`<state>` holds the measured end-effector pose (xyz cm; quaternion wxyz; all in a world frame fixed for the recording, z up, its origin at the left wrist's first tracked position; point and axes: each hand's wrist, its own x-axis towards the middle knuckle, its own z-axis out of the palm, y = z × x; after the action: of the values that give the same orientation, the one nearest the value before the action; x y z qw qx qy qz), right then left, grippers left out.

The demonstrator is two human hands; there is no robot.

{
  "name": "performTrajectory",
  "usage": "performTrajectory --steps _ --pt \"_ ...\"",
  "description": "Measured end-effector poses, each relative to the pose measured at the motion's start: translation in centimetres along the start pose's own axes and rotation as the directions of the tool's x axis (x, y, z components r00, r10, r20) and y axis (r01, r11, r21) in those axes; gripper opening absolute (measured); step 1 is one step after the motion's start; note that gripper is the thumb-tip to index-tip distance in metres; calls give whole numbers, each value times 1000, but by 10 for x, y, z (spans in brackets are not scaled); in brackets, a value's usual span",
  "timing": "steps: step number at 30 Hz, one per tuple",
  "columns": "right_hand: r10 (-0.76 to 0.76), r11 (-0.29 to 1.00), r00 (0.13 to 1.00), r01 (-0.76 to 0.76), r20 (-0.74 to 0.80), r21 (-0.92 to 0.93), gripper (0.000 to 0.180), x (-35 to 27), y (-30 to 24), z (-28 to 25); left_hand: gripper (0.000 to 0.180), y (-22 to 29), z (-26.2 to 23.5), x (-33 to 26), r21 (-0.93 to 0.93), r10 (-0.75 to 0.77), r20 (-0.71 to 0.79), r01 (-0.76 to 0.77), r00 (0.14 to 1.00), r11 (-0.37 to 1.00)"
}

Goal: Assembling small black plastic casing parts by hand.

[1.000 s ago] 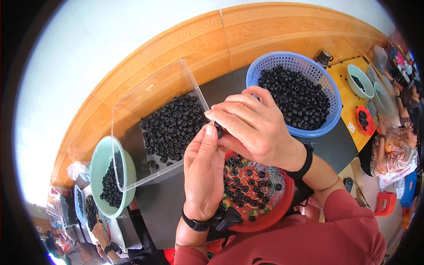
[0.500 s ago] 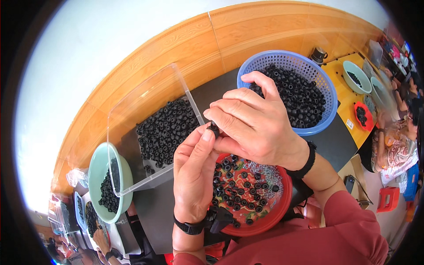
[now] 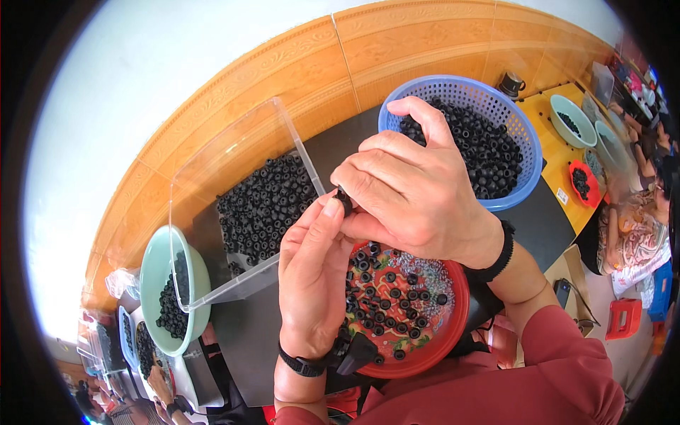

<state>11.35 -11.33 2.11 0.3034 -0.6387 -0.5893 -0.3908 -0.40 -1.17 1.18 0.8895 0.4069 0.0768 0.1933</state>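
Between the thumb and fingers of my left hand [image 3: 312, 280] is a small black ring-shaped part [image 3: 343, 201]. The fingertips of my right hand [image 3: 414, 191] press at the same part from above, partly hiding it; its index finger sticks out, bent. I cannot make out whether the right fingers hold a second piece. Both hands are above a red tray [image 3: 457, 326] with a patterned bottom, where several loose black parts [image 3: 402, 327] lie beside a pile of tiny shiny pieces [image 3: 432, 283]. A clear plastic box [image 3: 244, 287] holding many black parts is left of my hands.
A blue perforated basket [image 3: 528, 152] full of black parts stands at the back right. On the left is a pale green bowl [image 3: 152, 265]. A yellow table [image 3: 545, 110] at right bears more bowls. Other people sit at both sides; a worker's hand [image 3: 159, 382] shows lower left.
My hands stay together around the black part, with only a slight shift of the fingers. The right fingertips now sit lower over the part and hide more of its top.
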Motion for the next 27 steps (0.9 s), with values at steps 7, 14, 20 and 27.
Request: performTrajectory --steps 7,14,20,27 --pt "-39 996 999 42 39 -82 28 -2 -5 1 25 -6 -14 2 151 48 88 -61 995 987" --pt "111 994 991 -112 80 10 29 0 -5 3 25 -8 -10 3 80 91 88 -98 992 992" --pt "89 996 988 -88 128 -9 31 -3 2 3 27 -9 -10 6 73 46 92 -53 995 996" --pt "12 1000 987 -12 159 0 30 -3 4 3 27 2 -19 10 131 -87 206 60 975 990"
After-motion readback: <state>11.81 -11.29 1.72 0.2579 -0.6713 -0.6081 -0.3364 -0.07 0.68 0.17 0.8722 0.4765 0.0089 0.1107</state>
